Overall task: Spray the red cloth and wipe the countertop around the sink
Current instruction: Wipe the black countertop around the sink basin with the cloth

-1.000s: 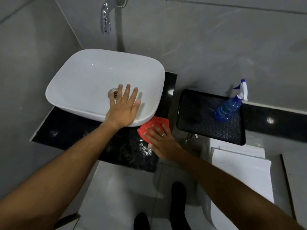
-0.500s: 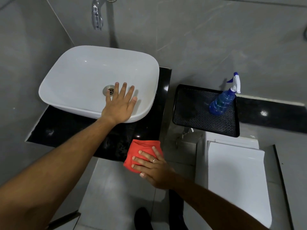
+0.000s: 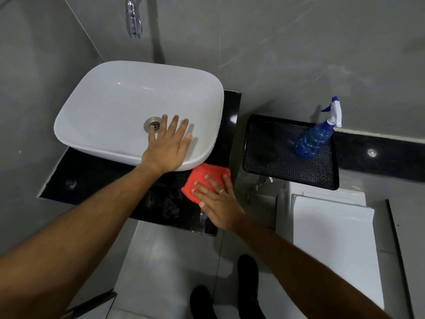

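Observation:
A folded red cloth (image 3: 202,178) lies on the black countertop (image 3: 96,187), just below the front right corner of the white basin (image 3: 119,104). My right hand (image 3: 218,201) presses flat on the cloth, fingers spread, covering its near half. My left hand (image 3: 169,143) rests palm down on the basin's front rim, fingers apart, near the drain (image 3: 151,124). A blue spray bottle (image 3: 317,137) with a white trigger head stands far right, out of both hands' reach.
The bottle stands on a black patterned tray (image 3: 276,157) atop a white toilet tank (image 3: 331,226). A chrome tap (image 3: 133,21) juts from the grey wall above the basin. My dark shoes (image 3: 248,279) stand on the pale floor tiles below.
My right hand slid the red cloth toward the counter's front edge, then back up against the basin's corner. My left hand stayed on the rim.

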Demonstrator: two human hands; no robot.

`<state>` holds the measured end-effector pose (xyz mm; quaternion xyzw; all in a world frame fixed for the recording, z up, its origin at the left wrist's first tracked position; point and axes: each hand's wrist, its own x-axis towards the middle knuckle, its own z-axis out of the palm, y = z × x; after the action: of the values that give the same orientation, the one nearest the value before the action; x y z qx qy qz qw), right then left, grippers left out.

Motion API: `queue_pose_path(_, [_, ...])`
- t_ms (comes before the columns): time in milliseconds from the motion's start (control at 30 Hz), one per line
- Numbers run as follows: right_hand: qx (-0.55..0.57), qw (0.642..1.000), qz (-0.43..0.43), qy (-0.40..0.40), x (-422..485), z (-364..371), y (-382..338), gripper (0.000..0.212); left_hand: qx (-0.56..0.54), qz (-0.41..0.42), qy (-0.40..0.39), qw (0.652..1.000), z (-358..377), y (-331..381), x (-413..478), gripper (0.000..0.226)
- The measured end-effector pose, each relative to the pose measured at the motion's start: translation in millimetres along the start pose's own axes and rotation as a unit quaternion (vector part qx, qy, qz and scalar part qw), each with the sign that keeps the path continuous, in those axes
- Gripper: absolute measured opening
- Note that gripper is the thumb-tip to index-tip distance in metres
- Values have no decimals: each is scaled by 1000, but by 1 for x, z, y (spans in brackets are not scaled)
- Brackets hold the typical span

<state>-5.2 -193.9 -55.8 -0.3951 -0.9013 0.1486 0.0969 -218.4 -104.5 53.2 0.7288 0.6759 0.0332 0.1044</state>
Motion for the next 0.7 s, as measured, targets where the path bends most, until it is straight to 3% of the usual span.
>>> queue_pose_path(233, [18,998,-57,16,-65,37,-43,46,9,-1,-19,1000,-2,1,0,61])
queue_pose_path(300, [22,999,-22,36,-63,39,-46,45,12,-3,-27,1000,-3,1,-1,61])
queue_pose_path(367, [73,992,69,76,-60,44,-54,44,11,-2,-32,999,-4,2,-1,62])
queue_pose_path(500, [244,923,258,149,-49,52,-71,52,9,-3,-34,999,-3,2,-2,62])
queue_pose_path(700, [432,816,336,185,-22,43,-57,71,4,0,-27,1000,-2,0,0,73])
